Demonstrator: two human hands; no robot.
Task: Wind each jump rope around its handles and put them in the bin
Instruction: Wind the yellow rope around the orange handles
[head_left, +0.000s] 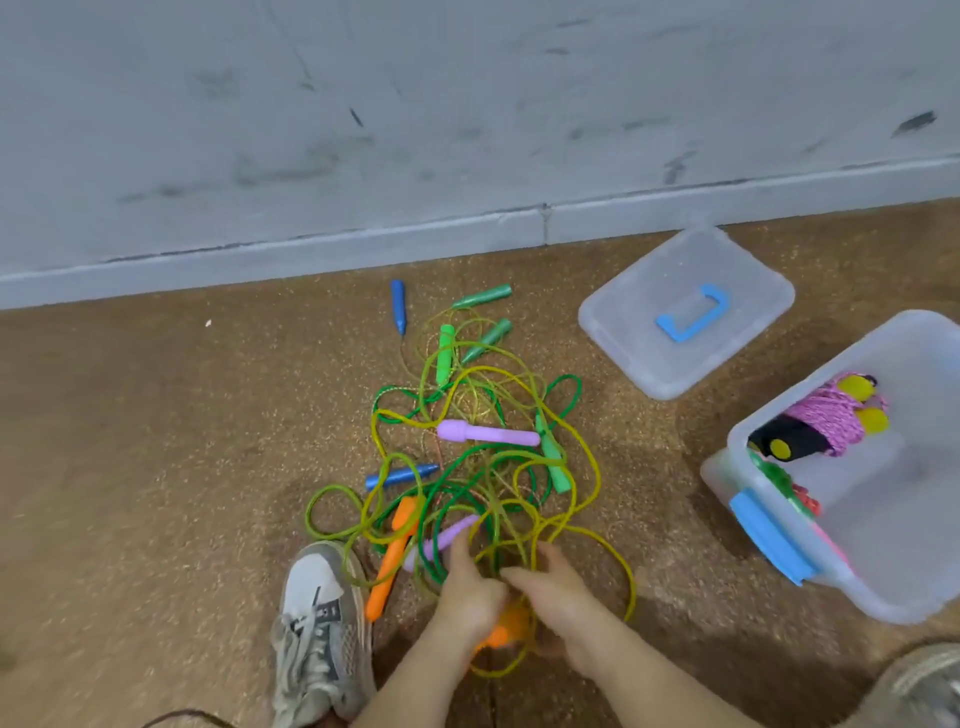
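Your left hand (467, 592) and right hand (558, 592) meet at the near edge of the tangle of jump ropes (483, 499) on the speckled brown floor (156, 467). Both hands have their fingers pushed in among the yellow-green cords. Motion blur hides whether either one actually grips a cord, so I cannot tell.

Just under your hands lies a short orange handle (503, 633), mostly covered, with its axis slanting from lower left to upper right. A second, longer orange handle (393, 558) lies left of your left hand on the same slant, beside your grey shoe (319, 623). In the middle of the tangle a purple handle (488, 433) lies crosswise, its bulbous end to the left. A blue handle (398, 306) near the wall runs almost straight toward you, tip nearest you.

The clear bin (893, 519) sits well to your right and holds a wound pink rope (831, 415). Its lid (623, 322) lies flat beside it, nearer the wall.
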